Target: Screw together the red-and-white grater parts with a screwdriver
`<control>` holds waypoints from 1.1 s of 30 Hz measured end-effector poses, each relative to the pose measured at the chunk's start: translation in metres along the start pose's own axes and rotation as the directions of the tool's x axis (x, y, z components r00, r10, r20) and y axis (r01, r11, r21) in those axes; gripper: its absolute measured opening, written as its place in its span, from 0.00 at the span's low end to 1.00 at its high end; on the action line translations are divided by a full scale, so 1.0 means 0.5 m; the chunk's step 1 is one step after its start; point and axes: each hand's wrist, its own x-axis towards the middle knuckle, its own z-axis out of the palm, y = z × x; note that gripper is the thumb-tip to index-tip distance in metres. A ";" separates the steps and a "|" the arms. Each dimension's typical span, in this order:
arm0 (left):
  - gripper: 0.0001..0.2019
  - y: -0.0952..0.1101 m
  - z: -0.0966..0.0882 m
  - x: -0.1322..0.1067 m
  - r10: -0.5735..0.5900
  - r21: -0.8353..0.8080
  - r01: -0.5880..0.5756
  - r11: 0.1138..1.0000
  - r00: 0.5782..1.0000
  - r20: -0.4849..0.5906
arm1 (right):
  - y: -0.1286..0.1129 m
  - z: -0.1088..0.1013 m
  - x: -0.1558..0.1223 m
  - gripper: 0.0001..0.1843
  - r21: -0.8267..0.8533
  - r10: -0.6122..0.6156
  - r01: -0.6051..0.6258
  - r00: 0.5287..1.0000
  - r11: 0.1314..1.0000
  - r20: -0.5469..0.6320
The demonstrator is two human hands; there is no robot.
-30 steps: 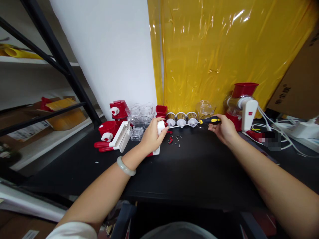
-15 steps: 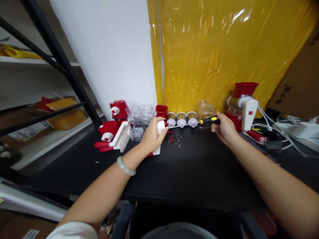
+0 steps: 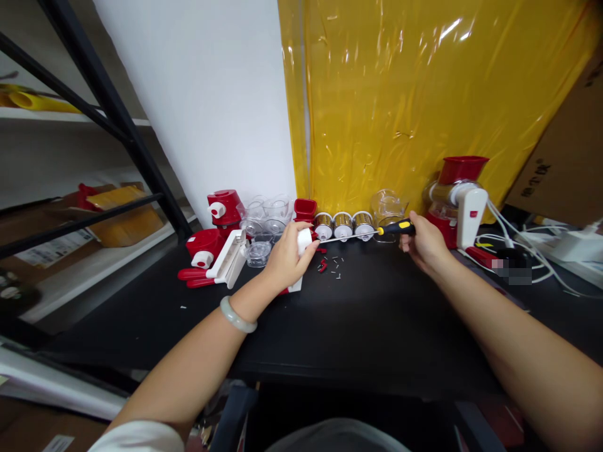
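My left hand [image 3: 291, 252] is closed round a small white and red plastic part [image 3: 304, 240], most of it hidden by the fingers. In my right hand [image 3: 426, 241] is a long screwdriver [image 3: 396, 228] with a black and yellow handle. Its thin shaft lies nearly level and points left, with the tip at the part in my left hand. Below the shaft, several small screws [image 3: 335, 266] and a little red piece [image 3: 323, 267] are scattered on the black table [image 3: 367, 326]. Under my left wrist, a white and red piece [image 3: 296, 285] partly shows.
Three grater drums [image 3: 343, 226] stand behind the screwdriver. Red housings [image 3: 225, 210], clear plastic parts [image 3: 259, 251] and white crank arms with red handles [image 3: 228, 258] crowd the left. An assembled red and white grater [image 3: 471, 207] stands at right, beside white cables [image 3: 541, 251].
Almost nothing differs. Both hands hold the same things in the same places, and the screwdriver handle has shifted only very slightly.
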 end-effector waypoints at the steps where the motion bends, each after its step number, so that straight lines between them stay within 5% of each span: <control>1: 0.16 0.000 0.000 0.000 0.006 0.007 -0.006 1.000 1.000 0.000 | 0.001 -0.001 0.001 0.15 -0.007 -0.004 0.004 1.000 1.000 -0.002; 14: 0.18 0.007 -0.008 0.000 0.120 0.115 -0.120 0.986 0.993 0.007 | 0.006 -0.008 0.003 0.22 -0.107 -0.052 0.052 0.999 0.993 -0.003; 22: 0.19 0.007 -0.010 0.002 0.156 0.137 -0.156 0.978 0.988 0.017 | -0.004 -0.003 -0.002 0.24 -0.154 0.062 -0.067 0.997 0.986 -0.036; 28: 0.17 0.004 -0.001 0.000 0.038 0.025 -0.038 0.999 0.999 -0.027 | -0.006 0.002 0.002 0.18 -0.090 0.142 -0.148 0.987 0.985 -0.073; 33: 0.16 -0.007 0.007 -0.001 -0.043 -0.041 0.041 0.998 0.999 -0.032 | -0.019 0.011 -0.006 0.11 0.046 0.200 -0.202 0.978 0.978 0.055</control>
